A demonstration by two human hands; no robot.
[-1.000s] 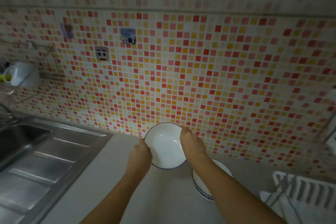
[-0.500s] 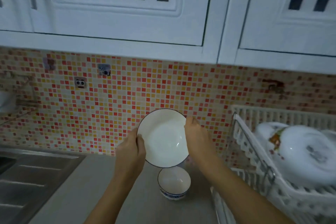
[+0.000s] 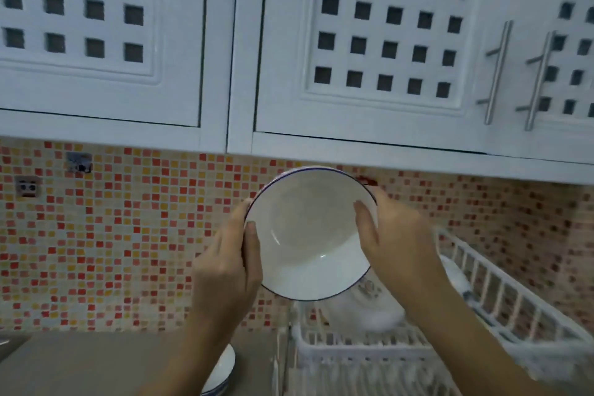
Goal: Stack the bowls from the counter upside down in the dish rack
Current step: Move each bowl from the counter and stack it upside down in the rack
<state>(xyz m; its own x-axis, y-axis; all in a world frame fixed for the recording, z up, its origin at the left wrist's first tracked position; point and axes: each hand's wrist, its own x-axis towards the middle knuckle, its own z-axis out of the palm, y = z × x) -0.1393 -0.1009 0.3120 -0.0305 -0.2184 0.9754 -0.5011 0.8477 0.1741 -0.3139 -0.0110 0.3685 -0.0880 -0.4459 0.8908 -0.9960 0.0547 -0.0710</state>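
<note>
I hold a white bowl with a thin blue rim point(image 3: 305, 235) in the air, tipped so its inside faces me. My left hand point(image 3: 228, 264) grips its left edge and my right hand point(image 3: 392, 247) grips its right edge. It hangs above the near left end of the white plastic dish rack point(image 3: 369, 350). Inside the rack lies white crockery with a small printed pattern point(image 3: 369, 309), partly hidden by the bowl. Another white bowl with blue trim point(image 3: 221, 373) sits on the counter under my left forearm.
White upper cabinets point(image 3: 353, 42) with square cut-outs and metal handles point(image 3: 498, 74) hang overhead. The mosaic-tiled wall point(image 3: 112, 235) runs behind. The grey counter point(image 3: 96, 363) stretches left of the rack.
The bowl has risen from the counter and shifted right, over the rack. My view has tilted upward, and the sink has left the frame.
</note>
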